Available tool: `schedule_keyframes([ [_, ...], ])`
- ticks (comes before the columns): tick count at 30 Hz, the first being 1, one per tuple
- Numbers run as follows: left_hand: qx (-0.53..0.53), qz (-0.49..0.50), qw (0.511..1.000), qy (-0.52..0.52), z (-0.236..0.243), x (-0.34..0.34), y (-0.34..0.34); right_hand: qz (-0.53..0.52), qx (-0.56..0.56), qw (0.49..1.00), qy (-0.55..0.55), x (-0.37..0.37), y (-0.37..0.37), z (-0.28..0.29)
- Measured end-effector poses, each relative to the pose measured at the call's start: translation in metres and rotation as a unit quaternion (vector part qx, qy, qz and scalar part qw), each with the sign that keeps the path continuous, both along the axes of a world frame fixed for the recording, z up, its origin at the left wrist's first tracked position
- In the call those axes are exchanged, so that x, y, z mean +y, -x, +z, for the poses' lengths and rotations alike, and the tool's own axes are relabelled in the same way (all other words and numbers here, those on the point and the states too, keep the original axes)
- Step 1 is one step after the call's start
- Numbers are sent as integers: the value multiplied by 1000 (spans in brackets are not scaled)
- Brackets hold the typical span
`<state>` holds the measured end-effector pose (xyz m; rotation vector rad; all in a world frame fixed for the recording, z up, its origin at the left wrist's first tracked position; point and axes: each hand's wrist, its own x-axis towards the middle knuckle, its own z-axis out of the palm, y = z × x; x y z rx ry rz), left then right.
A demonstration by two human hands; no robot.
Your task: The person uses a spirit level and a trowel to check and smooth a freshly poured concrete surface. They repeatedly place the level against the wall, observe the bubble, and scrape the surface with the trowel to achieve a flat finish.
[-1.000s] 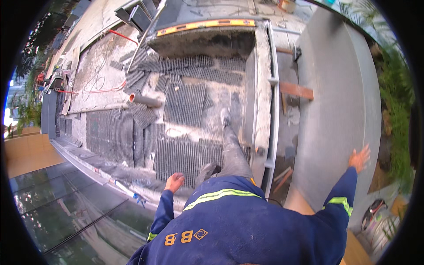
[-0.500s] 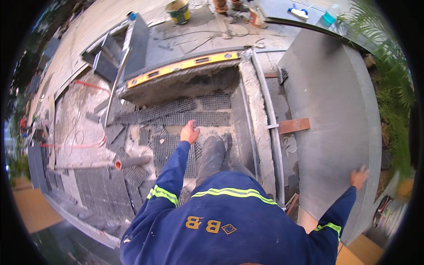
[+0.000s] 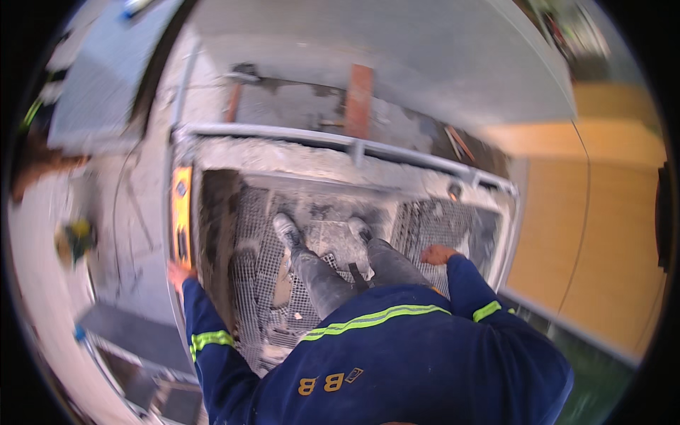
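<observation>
The yellow spirit level [image 3: 181, 217] lies along the left rim of the concrete pit [image 3: 297, 154], left of the frame's centre, its long axis running nearly top to bottom. From the fingers of your left hand [image 3: 182, 274] it extends toward the top of the frame; that hand is at its lower end, seemingly touching it, and is far nearer than your right. Blur hides whether those fingers are closed around the level or only resting against it, so I cannot tell. The level is a straight, narrow bar, orange-yellow, with dark openings spaced along it.

Your right hand [image 3: 439, 255] is right of centre, its fingers loosely bent and parted from the palm, with nothing seen in them; it hangs over or just beside the black grid mats [image 3: 435, 219] on the pit floor. Your shoes [image 3: 286, 230] stand inside the pit. Beyond its upper rim, a grey metal rail [image 3: 276, 132] crosses the frame, with a reddish-brown bar [image 3: 358, 99] and a large grey slab [image 3: 397, 42] farther up.
</observation>
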<state>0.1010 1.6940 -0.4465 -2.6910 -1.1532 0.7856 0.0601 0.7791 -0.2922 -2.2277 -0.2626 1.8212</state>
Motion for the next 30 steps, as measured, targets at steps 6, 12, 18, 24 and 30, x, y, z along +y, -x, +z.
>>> schedule_keyframes([
  [6,28,-1,1000,-12,-3,-36,-29,-245,-227,938,97,53,44,57],
  [12,-56,-146,987,-27,26,-85,-1,-447,-267,846,115,32,96,85],
  [18,-193,-145,960,143,162,-311,-24,-648,-53,751,114,-45,305,7],
  [24,-231,-244,900,277,305,-602,-37,-853,41,521,-2,-97,484,-58],
  [30,-346,-404,737,418,522,-793,-53,-877,9,480,-11,-166,486,-48],
])
